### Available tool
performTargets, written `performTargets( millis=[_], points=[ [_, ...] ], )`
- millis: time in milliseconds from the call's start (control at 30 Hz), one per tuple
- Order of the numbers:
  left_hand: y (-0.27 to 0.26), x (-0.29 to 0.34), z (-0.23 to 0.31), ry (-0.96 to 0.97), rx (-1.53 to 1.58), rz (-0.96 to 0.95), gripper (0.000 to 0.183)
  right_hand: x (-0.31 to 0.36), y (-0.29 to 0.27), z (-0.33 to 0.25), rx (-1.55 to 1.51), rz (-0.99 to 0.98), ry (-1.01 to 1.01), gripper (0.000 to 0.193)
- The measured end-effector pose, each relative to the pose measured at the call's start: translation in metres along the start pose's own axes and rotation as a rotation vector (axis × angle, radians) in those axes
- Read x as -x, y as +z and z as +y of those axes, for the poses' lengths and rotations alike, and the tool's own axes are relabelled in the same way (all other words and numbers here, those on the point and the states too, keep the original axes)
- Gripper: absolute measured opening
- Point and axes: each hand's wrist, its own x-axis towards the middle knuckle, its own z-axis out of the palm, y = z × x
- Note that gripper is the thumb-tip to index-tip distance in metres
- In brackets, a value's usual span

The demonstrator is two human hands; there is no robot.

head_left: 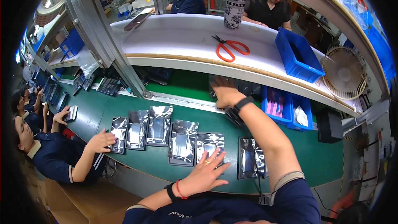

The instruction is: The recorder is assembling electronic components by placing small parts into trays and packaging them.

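My left hand [203, 174] lies with spread fingers on a dark tray holding a silver plastic bag [210, 140]. Far forward, beneath the shelf, my right hand [227, 93] reaches out with stretched fingers over dark flat packages [248, 87]; its fingertips are in shade, and I see nothing gripped. Left of my left hand stands another dark tray with a shiny bagged device [182, 141]. A similar tray with a bagged device [247, 157] sits near my right forearm, which partly covers what is beside it.
Several bagged trays [158, 126] line the green table [145, 161]; a co-worker's hand [99, 141] touches the leftmost. Blue bins [275, 108] stand beyond my right arm. Overhead, the white shelf [174, 37] holds orange-handled scissors [230, 49], a patterned bottle [235, 4], a blue bin [298, 54] and a fan [345, 73].
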Motion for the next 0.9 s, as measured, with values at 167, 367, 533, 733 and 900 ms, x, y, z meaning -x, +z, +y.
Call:
performTargets(
  millis=[167, 367, 533, 733, 900],
  points=[
    [-0.037, 0.039, -0.040, -0.344, -0.130, 0.101, 0.086, -0.025, 0.018, -0.001, 0.189, -0.097, -0.031, 0.063],
    [-0.062, 0.042, -0.073, -0.708, -0.273, -0.019, 0.110, 0.047, 0.000, -0.007, 0.182, 0.292, -0.205, 0.025],
    [-0.054, 0.060, -0.074, -0.708, -0.361, -0.004, 0.108, 0.191, -0.036, -0.015, -0.016, 0.649, -0.136, 0.027],
    [-0.055, 0.065, -0.068, -0.686, -0.381, 0.007, 0.108, 0.336, 0.022, 0.012, -0.072, 0.316, 0.101, 0.051],
    [-0.056, 0.072, -0.064, -0.707, -0.297, 0.106, 0.100, 0.340, 0.045, -0.007, -0.196, 0.051, 0.139, 0.085]
  ],
)
